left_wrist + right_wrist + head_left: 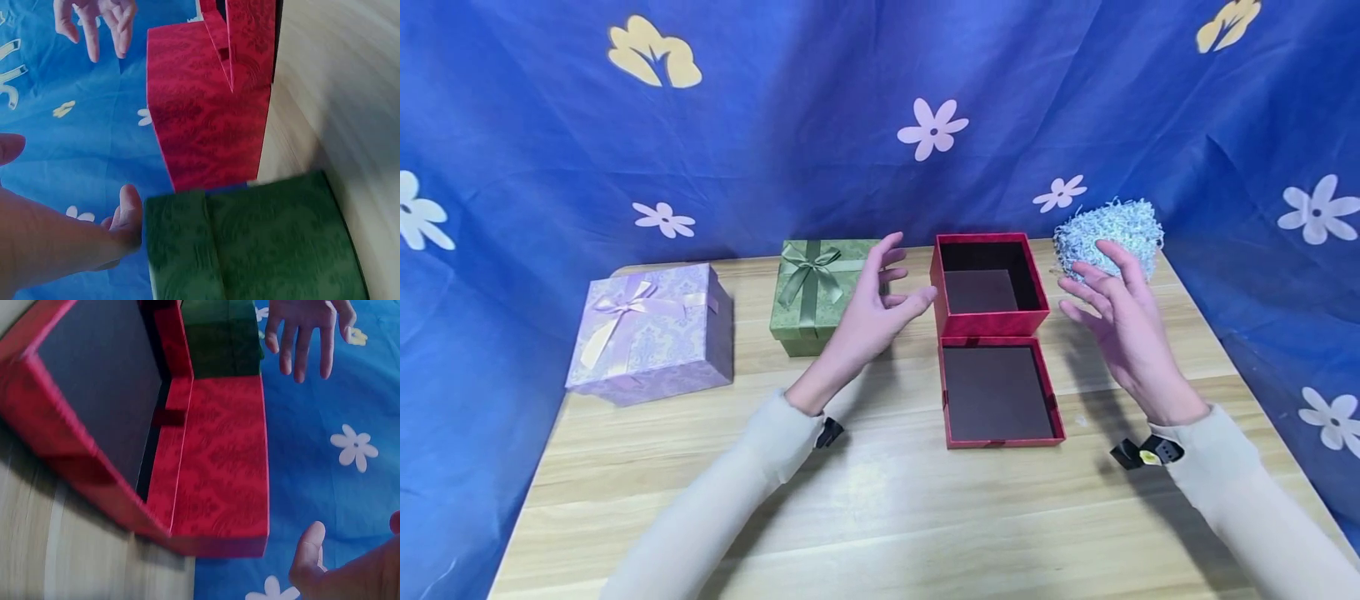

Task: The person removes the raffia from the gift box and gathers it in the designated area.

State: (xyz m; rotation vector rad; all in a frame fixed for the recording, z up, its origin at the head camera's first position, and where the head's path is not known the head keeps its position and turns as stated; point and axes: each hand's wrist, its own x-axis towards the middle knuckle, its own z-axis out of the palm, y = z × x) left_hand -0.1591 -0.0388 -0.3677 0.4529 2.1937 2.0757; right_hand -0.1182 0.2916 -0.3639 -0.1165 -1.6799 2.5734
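Note:
An uncovered red box (991,327) stands with its dark inside showing, and its red lid (1000,392) lies hollow side up against its front. My left hand (868,312) hovers with spread, bent fingers between the green box (790,321) and the red box, holding nothing. Right of the red box, my right hand (1123,333) is raised, fingers apart and empty, in front of a heap of light blue shredded paper (1093,233). The left wrist view shows the green box (262,244) beside my left hand (69,240); the right wrist view shows the lid (100,394) near my right hand (350,575).
A lilac box with a ribbon bow (647,333) stands at the left of the wooden table (850,533). The green box carries a green bow (811,275). Behind the table hangs a blue cloth (835,125) with flower prints.

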